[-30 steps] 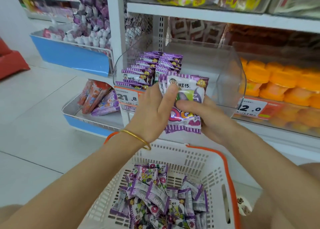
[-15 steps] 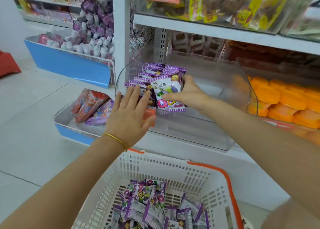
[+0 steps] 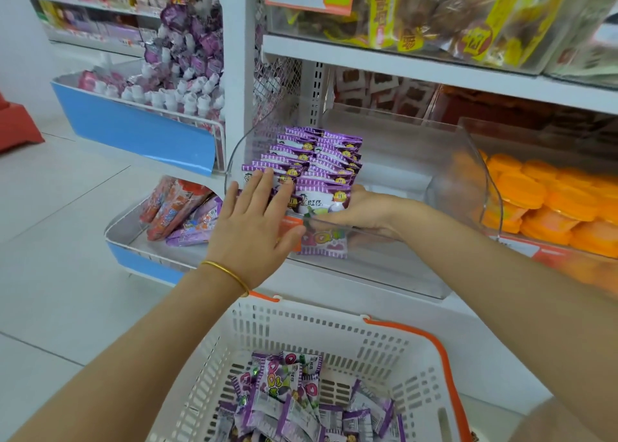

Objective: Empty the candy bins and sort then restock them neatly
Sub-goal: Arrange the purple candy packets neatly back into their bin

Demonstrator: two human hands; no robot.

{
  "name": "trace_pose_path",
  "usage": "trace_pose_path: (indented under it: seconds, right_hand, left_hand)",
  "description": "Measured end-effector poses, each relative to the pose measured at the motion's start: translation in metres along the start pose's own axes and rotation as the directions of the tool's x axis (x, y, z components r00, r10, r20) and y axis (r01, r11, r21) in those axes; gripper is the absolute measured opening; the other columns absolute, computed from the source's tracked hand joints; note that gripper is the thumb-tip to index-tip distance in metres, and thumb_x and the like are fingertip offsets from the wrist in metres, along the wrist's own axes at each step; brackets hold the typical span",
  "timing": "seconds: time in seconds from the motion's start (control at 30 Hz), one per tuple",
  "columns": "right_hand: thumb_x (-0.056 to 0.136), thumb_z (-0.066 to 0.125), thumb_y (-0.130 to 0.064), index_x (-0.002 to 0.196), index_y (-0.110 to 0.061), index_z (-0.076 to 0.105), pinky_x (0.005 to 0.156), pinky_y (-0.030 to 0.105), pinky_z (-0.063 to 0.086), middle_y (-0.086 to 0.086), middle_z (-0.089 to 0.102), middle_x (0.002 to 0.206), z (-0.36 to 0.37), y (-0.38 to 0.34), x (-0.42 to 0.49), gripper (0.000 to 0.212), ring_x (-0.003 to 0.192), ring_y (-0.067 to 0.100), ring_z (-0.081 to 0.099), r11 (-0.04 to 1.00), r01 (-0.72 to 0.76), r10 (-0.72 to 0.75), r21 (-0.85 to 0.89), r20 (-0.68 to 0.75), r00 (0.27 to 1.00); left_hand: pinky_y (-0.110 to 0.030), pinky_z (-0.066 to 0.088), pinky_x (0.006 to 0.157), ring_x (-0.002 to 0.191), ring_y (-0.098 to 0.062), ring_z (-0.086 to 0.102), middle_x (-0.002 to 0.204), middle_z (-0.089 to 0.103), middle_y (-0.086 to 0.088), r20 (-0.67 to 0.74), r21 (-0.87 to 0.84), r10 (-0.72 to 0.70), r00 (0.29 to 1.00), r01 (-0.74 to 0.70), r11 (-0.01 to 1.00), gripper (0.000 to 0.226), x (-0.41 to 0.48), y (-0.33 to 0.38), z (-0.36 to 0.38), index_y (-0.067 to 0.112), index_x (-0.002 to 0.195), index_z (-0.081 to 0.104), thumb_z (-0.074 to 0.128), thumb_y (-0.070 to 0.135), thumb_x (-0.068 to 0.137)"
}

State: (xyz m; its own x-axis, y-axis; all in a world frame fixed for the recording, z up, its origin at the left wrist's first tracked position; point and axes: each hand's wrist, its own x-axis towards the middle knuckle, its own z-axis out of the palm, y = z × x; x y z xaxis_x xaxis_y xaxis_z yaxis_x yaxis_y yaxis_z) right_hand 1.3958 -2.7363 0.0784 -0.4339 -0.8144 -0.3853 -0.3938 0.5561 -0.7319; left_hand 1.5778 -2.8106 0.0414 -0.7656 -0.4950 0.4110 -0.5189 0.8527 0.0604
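Shelving [image 3: 434,70] in white fills the background, its bins stocked with wrapped sweets. Below it, nearest the camera, sits a white basket [image 3: 334,334] with an orange handle, holding a loose heap of purple candy packets [image 3: 294,405]. On the lower shelf stands a clear bin [image 3: 401,161]. Two neat upright rows [image 3: 321,161] of the same purple packets are packed into its left part. The left hand [image 3: 254,227] lies flat against the front of the left row, at the bin's front wall, with its fingers straight and close together. The right hand [image 3: 368,211] reaches inside the bin and grips the front packet [image 3: 322,204] of the right row, fingers curled beneath it. A thin gold bracelet [image 3: 227,271] circles the left wrist.
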Motion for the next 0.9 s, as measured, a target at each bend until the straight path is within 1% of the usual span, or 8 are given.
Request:
trace_pose_path:
  seconds: [0.2, 0.3, 0.37, 0.43, 0.5, 0.6, 0.77, 0.9]
  right_hand:
    - [0.081, 0.062, -0.051, 0.118, -0.03, 0.057, 0.092, 0.036, 0.051, -0.006, 0.062, 0.122, -0.01, -0.005, -0.032, 0.043, 0.113, 0.018, 0.057, 0.998, 0.056, -0.062, 0.041, 0.167, 0.984]
    - [0.087, 0.061, -0.044, 0.109, -0.032, 0.049, 0.095, 0.035, 0.047, -0.011, 0.062, 0.103, -0.017, -0.008, -0.062, 0.029, 0.101, 0.017, 0.057, 0.985, 0.171, -0.171, -0.016, -0.151, 0.974]
    - [0.088, 0.063, -0.038, 0.125, -0.02, 0.048, 0.089, 0.038, 0.05, -0.002, 0.064, 0.104, -0.016, -0.001, -0.093, 0.044, 0.098, 0.019, 0.06, 0.952, 0.306, -0.287, -0.026, -0.434, 0.854]
    - [0.091, 0.061, -0.023, 0.11, -0.02, 0.055, 0.071, 0.035, 0.056, 0.003, 0.065, 0.09, -0.003, 0.013, -0.128, 0.02, 0.084, 0.018, 0.065, 0.862, 0.49, -0.353, 0.126, -0.545, 0.76]
    - [0.093, 0.055, -0.012, 0.096, -0.021, 0.058, 0.055, 0.03, 0.053, 0.007, 0.065, 0.081, 0.019, 0.046, -0.135, 0.01, 0.066, 0.016, 0.065, 0.87, 0.422, -0.272, 0.253, -0.469, 0.841]
    - [0.095, 0.053, -0.012, 0.097, -0.017, 0.061, 0.062, 0.034, 0.055, 0.011, 0.068, 0.092, 0.064, 0.125, -0.097, 0.01, 0.067, 0.018, 0.066, 0.983, 0.016, 0.004, 0.184, -0.11, 0.994]
    - [0.093, 0.059, -0.026, 0.136, -0.006, 0.045, 0.102, 0.034, 0.037, 0.01, 0.045, 0.142, 0.129, 0.273, -0.036, 0.05, 0.127, 0.027, 0.046, 0.925, -0.249, 0.3, -0.286, 0.151, 0.942]
    - [0.085, 0.066, -0.044, 0.147, -0.016, 0.029, 0.106, 0.04, 0.038, 0.018, 0.036, 0.146, 0.159, 0.334, -0.024, 0.077, 0.129, 0.033, 0.042, 0.846, -0.206, 0.346, -0.492, 0.211, 0.914]
  left_hand:
    - [-0.043, 0.001, 0.115, 0.146, -0.029, 0.014, 0.156, 0.021, -0.013, -0.004, -0.071, 0.004, 1.0, -0.004, 0.997, 0.075, -0.003, -0.001, -0.004, 0.018, 0.149, 0.027, 0.015, 0.059, 0.088]
    - [-0.05, 0.02, 0.115, 0.14, -0.036, 0.028, 0.15, 0.034, -0.019, -0.112, -0.092, 0.042, 0.993, -0.053, 0.994, 0.067, -0.011, 0.008, -0.015, 0.01, 0.143, 0.04, 0.031, 0.049, 0.089]
    - [-0.049, 0.035, 0.102, 0.124, -0.039, 0.043, 0.137, 0.047, -0.02, -0.23, -0.076, 0.101, 0.968, -0.121, 0.99, 0.055, -0.021, 0.021, -0.025, 0.005, 0.13, 0.052, 0.041, 0.039, 0.089]
    - [-0.045, 0.038, 0.086, 0.108, -0.037, 0.049, 0.125, 0.054, -0.018, -0.269, -0.072, 0.166, 0.949, -0.192, 0.979, 0.045, -0.037, 0.037, -0.027, 0.005, 0.12, 0.057, 0.048, 0.033, 0.087]
    - [-0.044, 0.044, 0.079, 0.099, -0.037, 0.051, 0.119, 0.055, -0.018, -0.189, -0.086, 0.264, 0.946, -0.284, 0.955, 0.041, -0.054, 0.049, -0.017, 0.004, 0.115, 0.058, 0.051, 0.03, 0.085]
    - [-0.041, 0.052, 0.069, 0.095, -0.037, 0.058, 0.119, 0.058, -0.018, 0.051, -0.054, 0.328, 0.943, -0.325, 0.944, 0.041, -0.082, 0.059, 0.012, 0.006, 0.109, 0.061, 0.045, 0.031, 0.08]
    - [-0.043, 0.055, 0.064, 0.097, -0.039, 0.061, 0.121, 0.058, -0.022, 0.402, -0.038, 0.279, 0.872, -0.288, 0.957, 0.035, -0.116, 0.055, 0.054, 0.006, 0.102, 0.064, 0.056, 0.028, 0.076]
    - [-0.039, 0.054, 0.054, 0.091, -0.038, 0.064, 0.116, 0.061, -0.021, 0.515, 0.002, 0.199, 0.834, -0.234, 0.972, 0.039, -0.13, 0.049, 0.067, 0.007, 0.096, 0.067, 0.081, 0.021, 0.062]
